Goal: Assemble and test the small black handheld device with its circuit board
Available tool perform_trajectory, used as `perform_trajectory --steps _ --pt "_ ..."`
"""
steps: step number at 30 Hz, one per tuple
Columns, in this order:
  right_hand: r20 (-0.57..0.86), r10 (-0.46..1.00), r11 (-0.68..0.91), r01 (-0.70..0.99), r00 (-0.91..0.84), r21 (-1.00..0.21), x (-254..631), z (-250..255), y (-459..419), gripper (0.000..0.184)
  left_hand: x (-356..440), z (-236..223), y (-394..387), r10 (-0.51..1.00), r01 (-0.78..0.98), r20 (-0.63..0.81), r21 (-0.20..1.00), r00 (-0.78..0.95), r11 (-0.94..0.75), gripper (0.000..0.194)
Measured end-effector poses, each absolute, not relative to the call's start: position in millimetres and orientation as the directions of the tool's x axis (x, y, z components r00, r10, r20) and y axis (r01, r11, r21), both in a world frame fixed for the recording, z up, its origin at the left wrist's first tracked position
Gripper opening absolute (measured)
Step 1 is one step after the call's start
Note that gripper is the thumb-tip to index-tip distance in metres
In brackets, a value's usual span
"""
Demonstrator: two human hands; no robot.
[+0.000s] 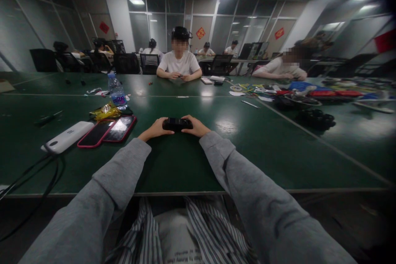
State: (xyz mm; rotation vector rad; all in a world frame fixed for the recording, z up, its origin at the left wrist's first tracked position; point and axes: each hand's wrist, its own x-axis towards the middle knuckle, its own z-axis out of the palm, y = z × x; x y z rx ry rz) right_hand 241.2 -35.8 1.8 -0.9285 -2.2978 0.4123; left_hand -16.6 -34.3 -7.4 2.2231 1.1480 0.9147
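Note:
A small, dark, oblong object (177, 124) with a glossy black face is held level between my two hands, just over the green table. What kind of thing it is, I cannot make out. My left hand (157, 128) grips its left end, with the fingers partly hidden behind it. At the right end, my right hand (196, 126) closes round it, thumb along the near side. To the left of my left hand lie two phones in pink-red cases, a nearer dark one (96, 133) and one with a bright, reflecting screen (120, 128).
Left on the green table (173, 165) are a white power bank (67, 137) with black cables, a yellow wrapper (106, 111) and a water bottle (116, 93). A pen (250, 104) and a dark bundle (316, 119) lie right. A person (178, 62) sits opposite.

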Motion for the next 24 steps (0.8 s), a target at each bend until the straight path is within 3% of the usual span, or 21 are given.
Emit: perform_trajectory --steps 7,13,20,24 --pt "0.492 0.711 0.686 0.649 -0.502 -0.329 236.7 -5.7 -37.8 0.074 -13.2 -8.7 -37.4 0.828 0.454 0.368 0.705 0.424 -0.545 0.070" --pt "0.554 0.673 0.683 0.699 -0.490 -0.211 229.1 -2.4 -43.0 0.079 -14.2 -12.6 -33.6 0.847 0.430 0.354 0.744 0.396 -0.512 0.071" --pt "0.522 0.648 0.688 0.720 -0.554 -0.091 221.8 7.5 -53.0 0.060 -13.7 -11.9 -35.5 0.861 0.424 0.348 0.761 0.370 -0.490 0.070" --pt "0.527 0.632 0.697 0.715 -0.569 -0.064 220.2 9.0 -55.8 0.056 -12.0 -8.7 -40.9 0.836 0.450 0.386 0.713 0.390 -0.538 0.086"
